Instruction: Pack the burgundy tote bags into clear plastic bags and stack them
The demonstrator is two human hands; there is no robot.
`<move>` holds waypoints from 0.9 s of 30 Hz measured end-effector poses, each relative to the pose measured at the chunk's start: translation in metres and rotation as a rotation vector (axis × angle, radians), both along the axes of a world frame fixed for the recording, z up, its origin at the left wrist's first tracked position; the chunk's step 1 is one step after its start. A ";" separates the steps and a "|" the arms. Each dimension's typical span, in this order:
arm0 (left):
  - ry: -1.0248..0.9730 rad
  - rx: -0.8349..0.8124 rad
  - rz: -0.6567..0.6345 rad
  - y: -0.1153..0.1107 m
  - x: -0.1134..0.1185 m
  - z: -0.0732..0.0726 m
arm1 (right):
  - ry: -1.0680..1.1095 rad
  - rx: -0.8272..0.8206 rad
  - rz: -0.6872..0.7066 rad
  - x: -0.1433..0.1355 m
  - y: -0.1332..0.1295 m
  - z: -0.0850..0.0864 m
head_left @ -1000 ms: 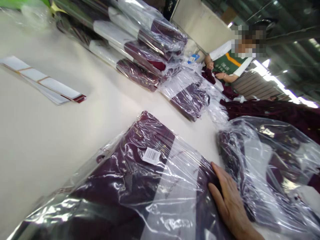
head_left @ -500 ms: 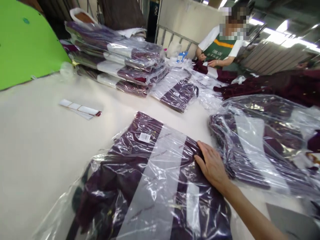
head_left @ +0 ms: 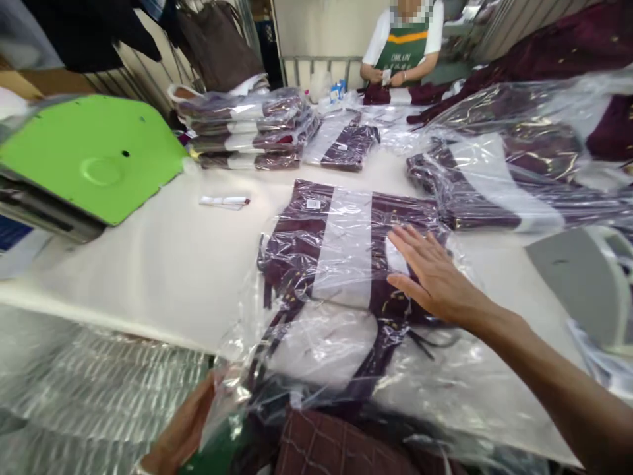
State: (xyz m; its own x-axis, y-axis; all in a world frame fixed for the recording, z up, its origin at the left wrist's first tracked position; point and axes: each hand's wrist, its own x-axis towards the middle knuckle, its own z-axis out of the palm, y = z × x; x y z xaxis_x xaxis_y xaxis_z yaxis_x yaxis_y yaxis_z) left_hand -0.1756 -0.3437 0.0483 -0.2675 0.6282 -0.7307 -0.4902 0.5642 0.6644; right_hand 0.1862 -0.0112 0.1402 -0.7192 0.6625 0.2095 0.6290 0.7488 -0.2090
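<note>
A dark maroon folded garment in a clear plastic bag (head_left: 297,247) lies on the white table (head_left: 163,264), with a pale band down its middle and a small barcode label (head_left: 313,204) at its upper left. My right hand (head_left: 425,274) rests flat on the right part of the bag, fingers spread. At the lower left, by the table's front edge, my left hand (head_left: 198,402) has its fingers closed at the loose edge of the plastic; its fingertips are blurred. The bag's open-looking lower part spreads toward the front edge, over dark straps.
Bagged garments are stacked (head_left: 247,128) at the back left, with another bag (head_left: 346,145) beside them. More bagged garments (head_left: 494,178) lie right. A green board (head_left: 99,158) and white strips (head_left: 222,201) are left. A person in a green apron (head_left: 403,53) stands behind.
My left hand has come into view at the lower left. My right hand now lies flatter over the garment. The view has shifted, showing the table's front edge and more of the green board.
</note>
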 end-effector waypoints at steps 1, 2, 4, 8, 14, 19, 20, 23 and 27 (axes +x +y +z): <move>-0.058 0.046 -0.006 -0.015 -0.005 0.001 | -0.004 0.006 0.019 -0.008 -0.017 -0.006; -0.121 0.115 -0.022 -0.026 -0.008 0.002 | -0.012 0.012 0.039 -0.018 -0.030 -0.014; -0.211 0.283 -0.086 -0.034 -0.005 0.003 | -0.038 0.031 0.081 -0.038 -0.046 -0.032; -0.067 0.390 -0.170 -0.018 0.023 0.006 | -0.093 0.103 0.115 -0.066 -0.051 -0.055; 0.130 0.457 0.074 0.031 0.029 0.030 | -0.164 0.178 0.071 -0.092 -0.012 -0.054; 0.245 0.512 0.153 0.052 -0.006 0.042 | -0.194 0.068 -0.081 -0.120 0.009 -0.032; 0.298 0.499 0.152 0.049 -0.012 0.041 | -0.195 0.031 -0.095 -0.118 0.002 -0.026; 0.617 0.435 0.206 0.023 -0.018 0.031 | -0.115 0.017 0.019 -0.092 -0.049 -0.013; 1.237 0.538 0.133 -0.011 0.006 0.026 | 0.023 0.114 0.268 -0.038 -0.135 -0.014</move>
State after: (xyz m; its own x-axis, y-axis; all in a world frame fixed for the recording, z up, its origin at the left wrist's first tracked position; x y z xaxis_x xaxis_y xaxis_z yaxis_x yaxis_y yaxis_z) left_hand -0.1701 -0.3546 0.0739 -0.6452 0.6756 0.3567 0.5539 0.0922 0.8275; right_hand 0.1483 -0.1461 0.1259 -0.8597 0.4206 0.2899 0.4013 0.9072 -0.1262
